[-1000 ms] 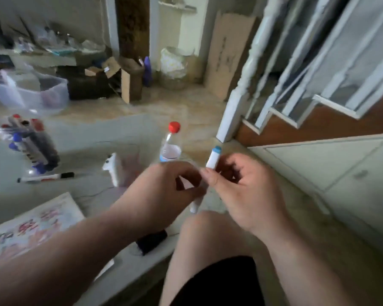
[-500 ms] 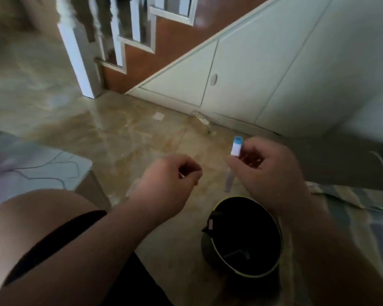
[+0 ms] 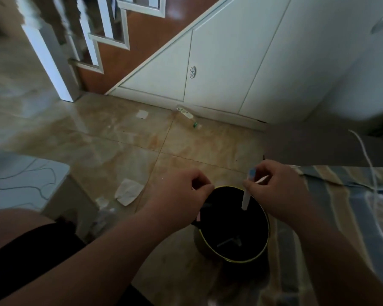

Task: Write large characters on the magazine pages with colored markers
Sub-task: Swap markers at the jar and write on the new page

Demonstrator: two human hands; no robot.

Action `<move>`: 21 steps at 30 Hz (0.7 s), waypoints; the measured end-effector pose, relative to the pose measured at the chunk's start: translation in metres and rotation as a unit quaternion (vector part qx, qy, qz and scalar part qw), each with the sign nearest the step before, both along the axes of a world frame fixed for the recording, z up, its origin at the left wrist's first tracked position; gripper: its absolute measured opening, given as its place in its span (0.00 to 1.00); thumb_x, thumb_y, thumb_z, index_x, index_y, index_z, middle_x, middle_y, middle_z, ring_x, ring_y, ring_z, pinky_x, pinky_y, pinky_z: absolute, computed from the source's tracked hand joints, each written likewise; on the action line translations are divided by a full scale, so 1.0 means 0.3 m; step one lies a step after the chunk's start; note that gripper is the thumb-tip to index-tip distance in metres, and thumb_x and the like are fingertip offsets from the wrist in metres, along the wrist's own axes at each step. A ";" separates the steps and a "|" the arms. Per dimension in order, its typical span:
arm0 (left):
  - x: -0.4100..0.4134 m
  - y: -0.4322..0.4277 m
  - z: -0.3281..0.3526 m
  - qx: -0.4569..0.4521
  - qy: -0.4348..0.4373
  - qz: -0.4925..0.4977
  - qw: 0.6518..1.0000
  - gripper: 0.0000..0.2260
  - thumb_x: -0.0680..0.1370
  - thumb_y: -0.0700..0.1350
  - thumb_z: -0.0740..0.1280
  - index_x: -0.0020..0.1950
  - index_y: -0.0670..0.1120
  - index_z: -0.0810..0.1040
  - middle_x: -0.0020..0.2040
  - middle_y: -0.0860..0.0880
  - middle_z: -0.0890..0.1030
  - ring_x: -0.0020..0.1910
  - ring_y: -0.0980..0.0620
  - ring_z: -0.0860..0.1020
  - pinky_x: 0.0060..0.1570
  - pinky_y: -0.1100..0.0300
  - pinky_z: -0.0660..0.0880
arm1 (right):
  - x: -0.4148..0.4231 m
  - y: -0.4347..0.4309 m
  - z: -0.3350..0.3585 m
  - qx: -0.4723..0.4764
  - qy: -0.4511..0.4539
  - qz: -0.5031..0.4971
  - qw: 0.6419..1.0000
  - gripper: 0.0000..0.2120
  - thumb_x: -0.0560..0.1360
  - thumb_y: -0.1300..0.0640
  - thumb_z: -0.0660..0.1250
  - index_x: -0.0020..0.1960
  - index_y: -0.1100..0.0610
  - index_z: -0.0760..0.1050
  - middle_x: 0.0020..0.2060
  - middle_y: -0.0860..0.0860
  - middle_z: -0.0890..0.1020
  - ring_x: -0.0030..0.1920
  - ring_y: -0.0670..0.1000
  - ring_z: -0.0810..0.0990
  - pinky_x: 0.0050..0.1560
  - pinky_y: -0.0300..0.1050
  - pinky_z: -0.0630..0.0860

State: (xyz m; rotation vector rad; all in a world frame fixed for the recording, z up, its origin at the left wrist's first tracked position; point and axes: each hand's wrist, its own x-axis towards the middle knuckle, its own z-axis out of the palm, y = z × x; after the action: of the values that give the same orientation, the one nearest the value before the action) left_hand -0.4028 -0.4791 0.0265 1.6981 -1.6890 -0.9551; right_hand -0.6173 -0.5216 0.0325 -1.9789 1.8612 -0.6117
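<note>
Fingers of right hand (image 3: 279, 195) pinch one marker (image 3: 245, 198) over one bin (image 3: 267, 219); left hand (image 3: 177, 195) fingers curl closed.

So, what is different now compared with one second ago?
The view swung from the table to a black bin on the floor. The left grip came away from the blue-capped marker and moved apart, fingers curled above the bin's rim. The right grip kept holding the marker, roughly upright, now over the bin.
</note>
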 end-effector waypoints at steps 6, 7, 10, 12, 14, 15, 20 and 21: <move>0.006 0.010 -0.007 0.001 0.001 0.006 1.000 0.09 0.80 0.49 0.68 0.42 0.60 0.75 0.38 0.60 0.80 0.36 0.63 0.78 0.36 0.71 0.72 | 0.061 -0.013 0.012 0.008 -0.020 -0.004 1.000 0.09 0.70 0.48 0.77 0.47 0.49 0.81 0.38 0.42 0.82 0.40 0.41 0.80 0.41 0.40 0.74; 0.011 0.008 -0.005 -0.001 0.002 0.010 1.000 0.09 0.80 0.49 0.68 0.42 0.60 0.75 0.38 0.60 0.80 0.37 0.64 0.78 0.37 0.71 0.71 | 0.083 -0.013 0.014 0.007 -0.023 0.006 1.000 0.09 0.70 0.48 0.77 0.47 0.48 0.81 0.38 0.42 0.82 0.41 0.41 0.80 0.42 0.41 0.74; 0.041 0.007 0.010 -0.014 0.003 0.037 0.999 0.05 0.80 0.50 0.68 0.44 0.59 0.78 0.39 0.61 0.80 0.37 0.66 0.78 0.35 0.74 0.69 | 0.157 -0.017 0.019 0.004 -0.036 0.038 0.999 0.09 0.71 0.47 0.76 0.48 0.47 0.80 0.39 0.42 0.82 0.40 0.39 0.79 0.39 0.38 0.72; 0.083 0.020 0.025 -0.014 0.006 0.064 0.998 0.04 0.80 0.50 0.69 0.46 0.58 0.80 0.40 0.61 0.81 0.37 0.66 0.79 0.33 0.75 0.70 | 0.213 -0.025 0.023 0.004 -0.043 0.057 0.997 0.09 0.71 0.47 0.75 0.48 0.46 0.80 0.39 0.41 0.82 0.40 0.40 0.79 0.40 0.40 0.74; 0.156 0.050 0.047 -0.016 0.014 0.107 0.994 0.03 0.79 0.50 0.69 0.46 0.57 0.81 0.40 0.60 0.81 0.35 0.64 0.79 0.29 0.75 0.70 | 0.287 -0.030 0.031 0.003 -0.047 0.077 0.996 0.08 0.71 0.47 0.74 0.48 0.46 0.80 0.40 0.41 0.82 0.40 0.40 0.78 0.41 0.41 0.74; 0.205 0.072 0.059 -0.025 0.017 0.134 0.991 0.04 0.79 0.49 0.70 0.45 0.57 0.81 0.38 0.60 0.81 0.35 0.64 0.79 0.28 0.74 0.70 | 0.334 -0.029 0.039 0.000 -0.049 0.094 0.994 0.07 0.72 0.47 0.74 0.48 0.46 0.80 0.40 0.40 0.82 0.40 0.39 0.78 0.40 0.40 0.72; 0.485 0.234 0.111 -0.048 -0.018 0.247 0.968 0.04 0.78 0.52 0.71 0.42 0.58 0.81 0.36 0.63 0.81 0.36 0.66 0.78 0.37 0.69 0.73 | 0.630 0.025 0.131 -0.020 -0.070 0.207 0.976 0.06 0.73 0.48 0.73 0.48 0.46 0.79 0.42 0.39 0.81 0.40 0.37 0.78 0.37 0.37 0.70; 0.534 0.281 0.117 -0.052 -0.029 0.269 0.961 0.04 0.77 0.53 0.71 0.43 0.59 0.81 0.36 0.63 0.81 0.36 0.65 0.79 0.38 0.67 0.74 | 0.690 0.043 0.150 -0.023 -0.072 0.229 0.971 0.06 0.73 0.47 0.73 0.48 0.46 0.79 0.41 0.38 0.81 0.40 0.38 0.78 0.37 0.37 0.71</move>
State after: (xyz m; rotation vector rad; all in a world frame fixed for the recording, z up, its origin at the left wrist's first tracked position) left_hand -0.2426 -0.3948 0.0616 1.9767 -1.1804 -0.5533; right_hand -0.4103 -0.5086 0.0773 -2.2234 1.2524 -0.6373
